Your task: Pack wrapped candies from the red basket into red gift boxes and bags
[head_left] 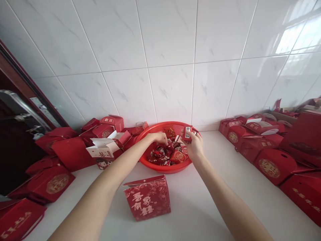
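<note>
1 red box (150,201) with pale lettering, nearest, standing on the 1 white counter (205,207). just beyond: 1 red basket (165,170), many wrapped sweets (164,157) inside, too jumbled to count. 2 hands at it: left hand (160,137) down among the sweets, fingers bunched, can't tell if gripping one; right hand (196,144) grasping 1 small red-and-white pack (187,133) over the basket's right side. farther left, 1 box with raised white flaps (102,149). behind, 1 tiled wall (170,87).
</note>
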`<state>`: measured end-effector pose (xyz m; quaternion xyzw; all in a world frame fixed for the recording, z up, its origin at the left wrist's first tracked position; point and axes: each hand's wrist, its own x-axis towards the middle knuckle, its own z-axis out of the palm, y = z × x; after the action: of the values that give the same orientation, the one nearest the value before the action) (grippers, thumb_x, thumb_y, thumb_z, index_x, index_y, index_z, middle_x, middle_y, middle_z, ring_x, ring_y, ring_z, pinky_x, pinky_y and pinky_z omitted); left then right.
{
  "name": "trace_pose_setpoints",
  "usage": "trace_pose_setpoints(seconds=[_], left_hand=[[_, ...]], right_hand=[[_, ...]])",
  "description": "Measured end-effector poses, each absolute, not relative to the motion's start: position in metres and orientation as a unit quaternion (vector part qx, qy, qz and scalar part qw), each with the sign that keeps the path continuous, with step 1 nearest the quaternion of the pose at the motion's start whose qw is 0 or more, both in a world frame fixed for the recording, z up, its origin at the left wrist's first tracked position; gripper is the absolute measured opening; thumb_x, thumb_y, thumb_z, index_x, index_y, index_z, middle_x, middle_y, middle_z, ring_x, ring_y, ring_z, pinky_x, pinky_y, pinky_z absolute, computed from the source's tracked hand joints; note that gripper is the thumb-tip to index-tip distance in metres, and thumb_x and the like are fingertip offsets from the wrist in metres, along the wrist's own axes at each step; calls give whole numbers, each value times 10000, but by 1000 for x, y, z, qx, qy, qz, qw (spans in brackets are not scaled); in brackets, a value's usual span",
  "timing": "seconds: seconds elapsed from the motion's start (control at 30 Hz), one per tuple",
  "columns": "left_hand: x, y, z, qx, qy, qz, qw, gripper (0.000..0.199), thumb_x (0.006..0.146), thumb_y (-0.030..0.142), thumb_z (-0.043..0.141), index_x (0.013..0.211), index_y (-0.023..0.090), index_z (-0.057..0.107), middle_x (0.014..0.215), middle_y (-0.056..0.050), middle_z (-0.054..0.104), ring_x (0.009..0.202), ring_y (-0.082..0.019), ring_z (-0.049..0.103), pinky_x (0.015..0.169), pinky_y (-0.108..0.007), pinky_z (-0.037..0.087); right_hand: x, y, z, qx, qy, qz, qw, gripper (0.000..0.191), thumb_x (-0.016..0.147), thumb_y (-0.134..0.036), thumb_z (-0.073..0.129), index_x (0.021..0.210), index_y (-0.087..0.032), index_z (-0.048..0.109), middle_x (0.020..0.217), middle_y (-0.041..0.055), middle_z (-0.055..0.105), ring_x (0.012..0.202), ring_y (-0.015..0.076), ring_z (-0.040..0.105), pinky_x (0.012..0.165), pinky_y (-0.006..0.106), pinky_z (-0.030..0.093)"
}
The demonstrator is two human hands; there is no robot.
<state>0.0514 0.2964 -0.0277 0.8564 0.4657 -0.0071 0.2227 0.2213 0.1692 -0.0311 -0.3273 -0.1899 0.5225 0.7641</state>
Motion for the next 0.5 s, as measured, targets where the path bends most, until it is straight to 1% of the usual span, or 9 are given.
trace_pose_setpoints(seconds=[0.1, 0.2, 0.27, 0.37, 0.5], left_hand=[[46, 296, -19, 848, 477, -64, 220, 97, 529, 208, 782, 482, 233, 702, 543, -19, 682, 523, -185, 591, 555, -274, 436], [49, 297, -17, 848, 488, -61, 198, 62, 589, 191, 715, 543, 232, 723, 619, -37, 715, 586, -206, 631, 599, -284, 465], [54, 300, -20, 851, 496, -36, 169, 90, 629, 181, 663, 619, 233, 735, 692, -42, 733, 648, -214, 652, 652, -287, 486], [63, 308, -30, 857, 495, -11, 140, 205, 647, 169, 646, 800, 250, 757, 862, -43, 763, 792, -230, 690, 751, -290, 510], [69, 314, -46, 868, 477, -9, 136, 462, 615, 212, 719, 1074, 257, 738, 1138, -62, 741, 1056, -261, 678, 902, -293, 511]], right_hand=[[224, 171, -31, -335, -188, 523, 761, 181, 618, -216, 739, 721, -229, 591, 681, -27, 671, 666, 158, 679, 617, 276, 579], [226, 171, -29, -337, -177, 528, 759, 182, 605, -188, 733, 724, -227, 602, 684, -31, 675, 679, 147, 674, 623, 258, 574], [226, 171, -29, -337, -183, 523, 761, 183, 605, -203, 737, 723, -229, 600, 694, -30, 676, 679, 149, 669, 626, 265, 579], [223, 170, -31, -333, -192, 512, 768, 184, 607, -232, 742, 721, -231, 599, 737, -21, 684, 695, 154, 662, 630, 281, 593], [221, 171, -31, -321, -184, 517, 772, 213, 585, -218, 751, 669, -226, 555, 715, -25, 663, 700, 150, 657, 611, 264, 593]])
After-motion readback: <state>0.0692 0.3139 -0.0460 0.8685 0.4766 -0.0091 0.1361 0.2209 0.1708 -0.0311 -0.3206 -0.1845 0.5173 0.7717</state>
